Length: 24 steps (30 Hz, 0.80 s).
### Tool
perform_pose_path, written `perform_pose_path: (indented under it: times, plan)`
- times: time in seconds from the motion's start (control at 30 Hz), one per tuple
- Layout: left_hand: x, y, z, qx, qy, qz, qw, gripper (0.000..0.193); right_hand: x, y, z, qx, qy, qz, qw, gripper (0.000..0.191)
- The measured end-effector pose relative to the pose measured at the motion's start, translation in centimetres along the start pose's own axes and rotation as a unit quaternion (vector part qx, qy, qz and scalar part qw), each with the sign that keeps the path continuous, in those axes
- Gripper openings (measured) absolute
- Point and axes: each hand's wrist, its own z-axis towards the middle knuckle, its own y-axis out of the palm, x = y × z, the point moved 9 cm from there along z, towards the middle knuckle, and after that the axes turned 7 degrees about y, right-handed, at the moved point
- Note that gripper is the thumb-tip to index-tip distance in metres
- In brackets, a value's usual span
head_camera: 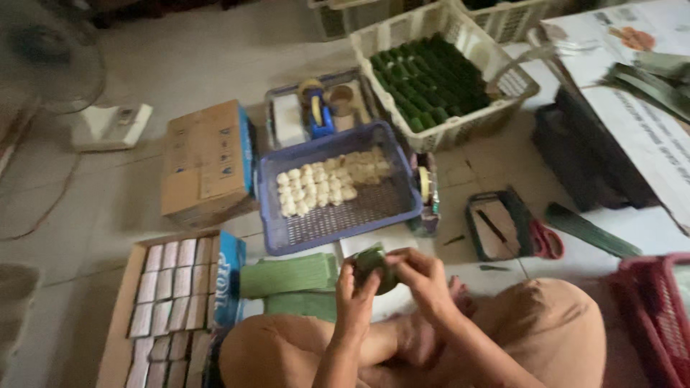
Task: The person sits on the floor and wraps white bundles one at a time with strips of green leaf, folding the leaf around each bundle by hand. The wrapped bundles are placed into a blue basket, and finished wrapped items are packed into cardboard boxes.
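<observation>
Both my hands hold a small green leaf-wrapped parcel [374, 264] above my lap. My left hand [354, 294] grips it from below and the left side. My right hand [422, 276] pinches its right side with the fingers curled over the top. Just beyond the hands lies a stack of cut green leaf strips [287, 275] on the floor. Further out sits a blue plastic basket [338, 219] with several pale dough balls [316, 188] in rows.
A white basket [460, 129] of green wrapped parcels stands at the back right. A cardboard box [207, 162], an open box of small packets [169, 302], a tray with tape rolls [316, 108], red scissors [546, 241], a red basket [658, 309] and a fan base [108, 126] surround me.
</observation>
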Motion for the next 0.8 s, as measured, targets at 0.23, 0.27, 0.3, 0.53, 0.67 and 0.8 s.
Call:
perform_pose_path:
  times: [0.23, 0.27, 0.3, 0.53, 0.67, 0.8]
  plan:
    - [-5.1, -1.7, -0.3, 0.016, -0.045, 0.026, 0.999, 0.045, 1.5, 0.0, -0.1, -0.026, -0.105, -0.2, 0.974, 0.014]
    - [-5.9, -2.2, -0.5, 0.026, -0.06, 0.017, 0.998, 0.043, 1.2, -0.4, 0.1, -0.05, -0.119, -0.265, 0.955, 0.012]
    - [-6.6, -2.8, -0.7, 0.038, -0.075, 0.008, 0.996, 0.041, 1.4, -1.7, 1.0, -0.054, -0.085, -0.303, 0.948, 0.013]
    - [-7.5, -1.5, -0.9, 0.035, -0.176, -0.127, 0.976, 0.041, -5.1, -20.9, 9.5, 0.233, 0.064, -0.645, 0.725, 0.023]
    - [-6.7, 2.9, -0.2, 0.014, -0.192, -0.119, 0.974, 0.047, -3.5, -24.6, 9.9, 0.253, 0.156, -0.608, 0.736, 0.026]
    - [-6.6, 5.8, 0.3, -0.001, -0.193, -0.122, 0.974, 0.048, -3.1, -25.0, 10.0, 0.276, 0.158, -0.586, 0.745, 0.028]
